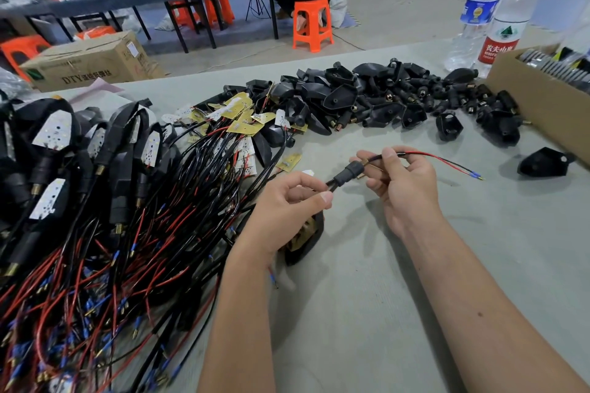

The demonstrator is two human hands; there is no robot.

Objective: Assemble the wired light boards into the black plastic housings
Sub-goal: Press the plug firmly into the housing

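Head view: the left hand (289, 201) pinches a black housing stem (346, 174) above the grey surface (367, 297), while the right hand (402, 183) grips its red-and-black wire (440, 158). Wired light boards (236, 124) lie left; empty black housings (367, 96) are heaped beyond.

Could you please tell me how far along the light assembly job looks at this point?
Partly done. A batch of finished units, boards seated in housings, lies at the left. In hand: the left hand and right hand hold one housing's stem with its wire drawn through. Left: loose wired boards and a big pile of empty housings.
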